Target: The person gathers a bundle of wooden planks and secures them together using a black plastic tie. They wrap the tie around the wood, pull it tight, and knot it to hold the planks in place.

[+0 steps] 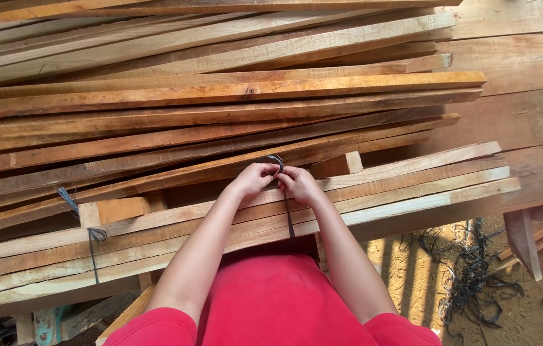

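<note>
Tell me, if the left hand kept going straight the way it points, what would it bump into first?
Probably the right hand: the left hand points up and rightward at it, both pinching the dark strap. Beyond lie stacked wooden slats.

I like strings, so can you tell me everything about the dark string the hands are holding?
The string is thin, dark and flat-looking, like a plastic strap. It loops up over the top of a bundle of pale slats, makes a small arch above the fingers, then runs straight down the bundle's front. The left hand and right hand pinch it together at the top. Its lower end goes out of sight under the slats, near the red shirt.
</note>
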